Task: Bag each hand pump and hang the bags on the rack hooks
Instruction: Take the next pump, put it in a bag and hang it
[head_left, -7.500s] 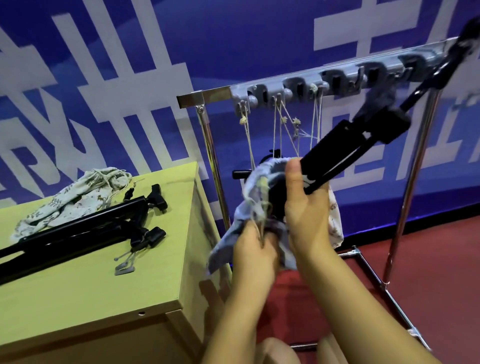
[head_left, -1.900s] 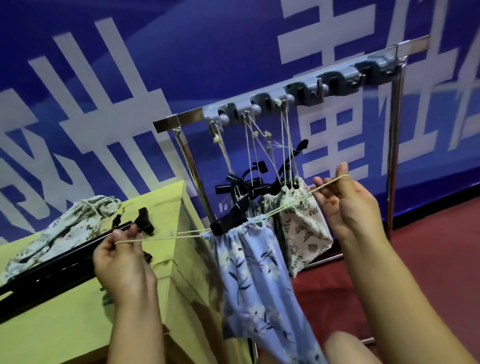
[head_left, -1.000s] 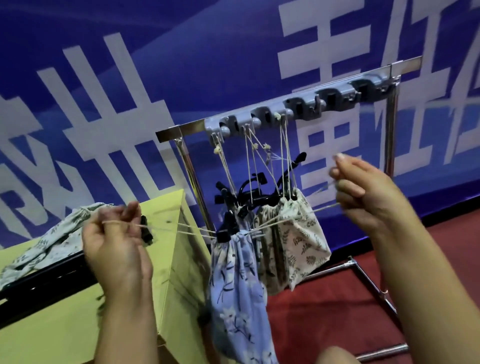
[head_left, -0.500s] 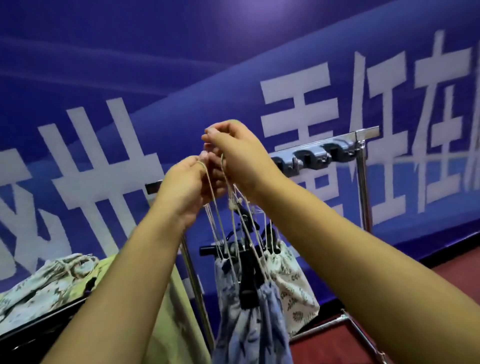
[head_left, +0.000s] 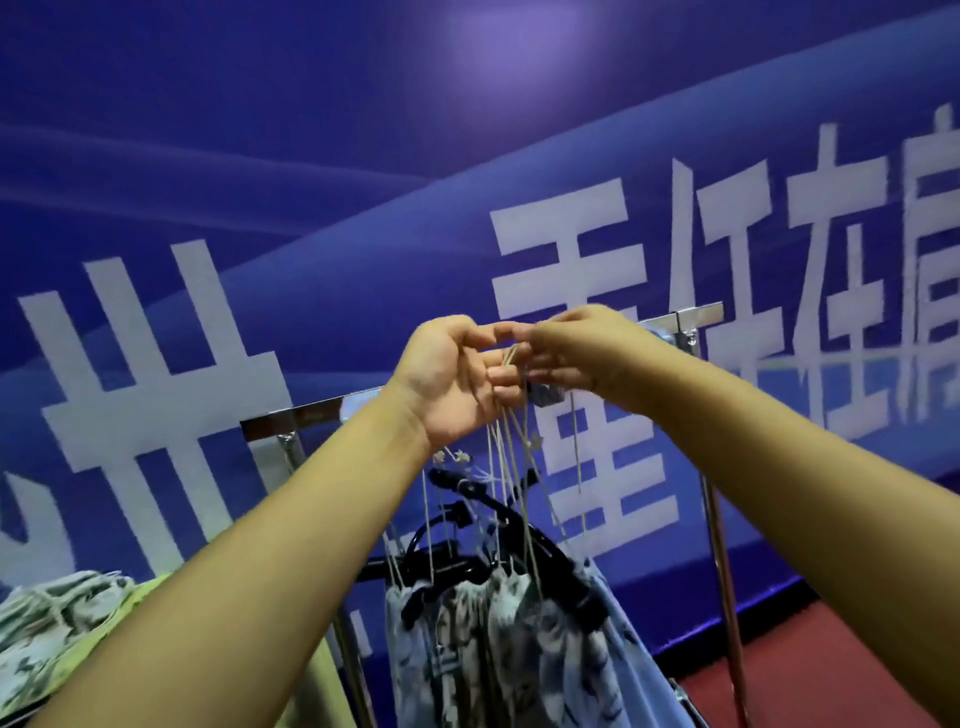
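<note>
My left hand (head_left: 447, 379) and my right hand (head_left: 576, 348) are raised together in front of the rack's hook rail (head_left: 322, 418), both pinching the cream drawstrings (head_left: 511, 415) of a blue floral bag (head_left: 613, 654). That bag hangs below on the taut strings, with a black pump handle (head_left: 550, 558) sticking out of its mouth. Other patterned bags (head_left: 467, 639) with black pumps hang beside it from their own cords. The hooks are mostly hidden behind my hands; only a grey piece (head_left: 548, 395) shows.
A yellow-green table (head_left: 119, 618) stands at the lower left with a spare floral bag (head_left: 47, 623) lying on it. The rack's chrome right post (head_left: 719, 545) runs down to the red floor (head_left: 831, 665). A blue banner wall is close behind.
Both hands brought the drawstrings together from a wide spread, lifted them and shifted right along the rail. The blue bag rose with them, and the camera tilted upward.
</note>
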